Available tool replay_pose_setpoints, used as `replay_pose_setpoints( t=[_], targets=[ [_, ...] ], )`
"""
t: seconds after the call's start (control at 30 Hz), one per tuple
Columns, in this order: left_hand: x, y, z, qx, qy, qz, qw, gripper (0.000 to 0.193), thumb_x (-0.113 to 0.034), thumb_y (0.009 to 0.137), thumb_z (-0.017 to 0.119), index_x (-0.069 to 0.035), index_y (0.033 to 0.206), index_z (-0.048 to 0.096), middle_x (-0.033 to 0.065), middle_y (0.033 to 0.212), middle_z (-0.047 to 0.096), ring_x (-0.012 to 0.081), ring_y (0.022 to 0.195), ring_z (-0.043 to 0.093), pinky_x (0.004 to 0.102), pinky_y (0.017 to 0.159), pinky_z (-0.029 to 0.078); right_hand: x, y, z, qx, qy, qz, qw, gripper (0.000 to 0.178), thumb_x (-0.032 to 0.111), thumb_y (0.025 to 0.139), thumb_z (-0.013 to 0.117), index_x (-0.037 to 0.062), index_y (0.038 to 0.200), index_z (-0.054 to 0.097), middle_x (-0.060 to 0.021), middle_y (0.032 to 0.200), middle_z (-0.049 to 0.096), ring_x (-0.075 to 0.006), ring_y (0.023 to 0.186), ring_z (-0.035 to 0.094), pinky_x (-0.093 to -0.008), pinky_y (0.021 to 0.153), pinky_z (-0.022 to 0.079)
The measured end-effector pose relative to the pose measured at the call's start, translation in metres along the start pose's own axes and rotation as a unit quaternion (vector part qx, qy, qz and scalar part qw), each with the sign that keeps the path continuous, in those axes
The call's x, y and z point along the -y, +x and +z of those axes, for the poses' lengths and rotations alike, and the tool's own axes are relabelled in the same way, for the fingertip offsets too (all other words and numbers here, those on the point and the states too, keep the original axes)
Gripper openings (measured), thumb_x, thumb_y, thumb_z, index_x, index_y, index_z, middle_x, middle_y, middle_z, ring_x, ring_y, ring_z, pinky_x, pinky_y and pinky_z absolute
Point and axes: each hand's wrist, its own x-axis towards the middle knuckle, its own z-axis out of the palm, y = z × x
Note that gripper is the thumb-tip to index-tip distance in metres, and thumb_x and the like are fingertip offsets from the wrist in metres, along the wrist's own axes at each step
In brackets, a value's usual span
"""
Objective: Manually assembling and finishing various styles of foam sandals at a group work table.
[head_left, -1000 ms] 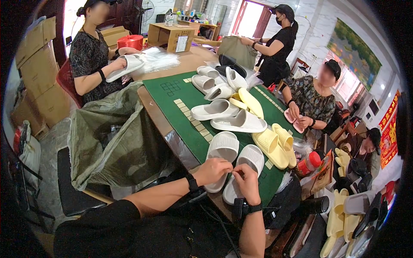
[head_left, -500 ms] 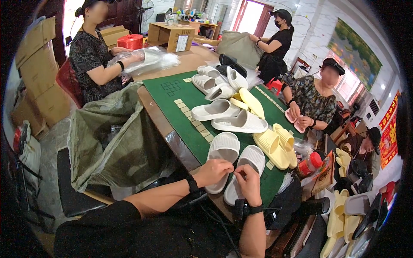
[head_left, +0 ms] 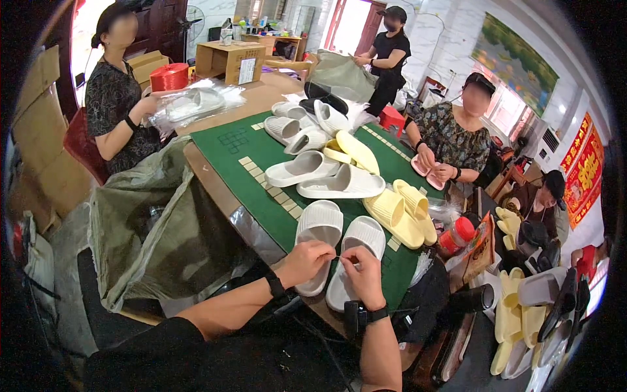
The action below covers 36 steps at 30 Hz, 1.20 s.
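Observation:
Two light grey slide slippers stand side by side at the table's near edge: the left slipper point(head_left: 319, 222) and the right slipper point(head_left: 364, 238), toes pointing away from me. Over their heel ends, my left hand point(head_left: 302, 263) and my right hand point(head_left: 363, 276) meet, thumb and fingers of each closed in a pinch. A thin pale strand seems to run between the fingertips; its kind is too small to make out. Beyond lie more grey slippers point(head_left: 339, 183) and a yellow pair point(head_left: 395, 212).
A green mat point(head_left: 225, 176) with rows of pale tiles covers the table. An open olive sack point(head_left: 163, 235) stands at the left. Co-workers handle a bagged slipper point(head_left: 199, 99), a sack point(head_left: 343, 73) and pink slippers point(head_left: 428, 173). A red-lidded jar point(head_left: 457, 234) and piled slippers point(head_left: 513, 313) are at the right.
My view has swung a little to the right, so the table and people appear farther left. My hands stay pinched together, their fingertips now slightly farther apart, with the strand showing between them.

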Motion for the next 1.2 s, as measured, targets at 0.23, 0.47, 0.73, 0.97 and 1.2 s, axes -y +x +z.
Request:
replay_pose_setpoints(
  t=[0.23, 0.47, 0.73, 0.97, 1.2],
  targets=[
    [0.004, 0.006, 0.001, 0.004, 0.066, 0.067, 0.996, 0.009, -0.009, 0.088, 0.064, -0.006, 0.096, 0.065, 0.0138, 0.099, 0.061, 0.0345, 0.094, 0.058, 0.0424, 0.081, 0.049, 0.001, 0.004, -0.002, -0.042, -0.004, -0.032, 0.999, 0.01, -0.001, 0.084, 0.071, -0.0014, 0.092, 0.064, -0.0126, 0.088, 0.066, -0.0216, 0.075, 0.066, -0.0323, 0.068, 0.054],
    [-0.011, 0.01, 0.007, 0.134, 0.245, 0.042, 0.959, 0.054, -0.033, 0.088, 0.069, -0.027, 0.14, 0.055, 0.0258, 0.112, 0.052, 0.0453, 0.099, 0.051, 0.0525, 0.09, 0.046, -0.018, 0.003, -0.011, -0.291, 0.08, 0.074, 0.95, 0.006, 0.006, 0.093, 0.064, 0.0005, 0.095, 0.062, -0.0026, 0.084, 0.062, -0.0102, 0.075, 0.057, -0.0254, 0.07, 0.047],
    [-0.017, 0.056, 0.032, 0.25, 0.246, -0.032, 0.936, 0.067, -0.047, 0.093, 0.062, -0.017, 0.149, 0.042, 0.0333, 0.11, 0.056, 0.0508, 0.106, 0.053, 0.0541, 0.09, 0.049, -0.048, 0.0, -0.023, -0.395, 0.066, 0.144, 0.905, 0.018, 0.005, 0.092, 0.061, -0.0005, 0.109, 0.058, -0.0106, 0.108, 0.058, -0.0202, 0.097, 0.054, -0.0332, 0.089, 0.043],
    [-0.009, 0.067, 0.055, 0.176, 0.22, -0.019, 0.959, 0.052, -0.021, 0.089, 0.065, -0.001, 0.131, 0.042, 0.0298, 0.1, 0.063, 0.0467, 0.098, 0.06, 0.0529, 0.08, 0.051, -0.054, 0.006, -0.028, -0.345, 0.275, 0.174, 0.881, 0.043, 0.005, 0.094, 0.061, 0.0021, 0.134, 0.045, -0.0107, 0.125, 0.053, -0.0203, 0.117, 0.048, -0.0345, 0.103, 0.039],
    [-0.008, 0.069, 0.039, 0.125, 0.186, -0.036, 0.974, 0.03, -0.003, 0.082, 0.06, 0.001, 0.111, 0.052, 0.0274, 0.084, 0.066, 0.044, 0.083, 0.065, 0.0525, 0.073, 0.051, -0.027, 0.006, -0.021, -0.298, 0.356, 0.108, 0.879, 0.044, 0.005, 0.095, 0.06, 0.0012, 0.136, 0.044, -0.0109, 0.127, 0.054, -0.0192, 0.117, 0.049, -0.0341, 0.105, 0.039]
  ],
)
